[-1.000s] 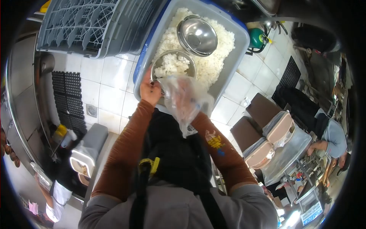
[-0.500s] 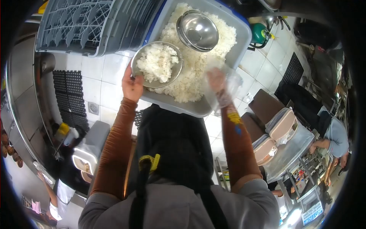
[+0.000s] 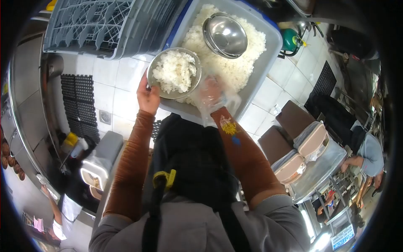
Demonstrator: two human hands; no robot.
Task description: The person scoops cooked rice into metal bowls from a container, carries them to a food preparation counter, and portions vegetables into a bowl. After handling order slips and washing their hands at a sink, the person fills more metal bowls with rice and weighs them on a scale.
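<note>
My left hand [image 3: 148, 100] grips the near left rim of a round metal bowl [image 3: 194, 81], thumb at its edge. A mound of white rice [image 3: 173, 69] fills the bowl. The bowl hangs over the left side of a grey tub [image 3: 259, 86] of loose cooked rice [image 3: 252, 48]. My right hand [image 3: 213, 90], in a loose clear plastic glove, is just right of the bowl above the tub's near part. Motion smears its fingers, so its grip cannot be made out. Nested metal bowls [image 3: 228, 35] rest on the rice farther back.
Grey plastic crates [image 3: 121, 29] stand left of the tub. Lidded bins [image 3: 289, 147] are at the right, another bin [image 3: 103, 155] at the left. A green cylinder [image 3: 289, 40] stands beyond the tub. A co-worker [image 3: 367, 151] is at far right, another person [image 3: 67, 214] at lower left.
My right hand has swung left from the tub's right edge to beside the bowl. My left hand still holds the bowl of rice, nearly unmoved. The view has shifted slightly.
</note>
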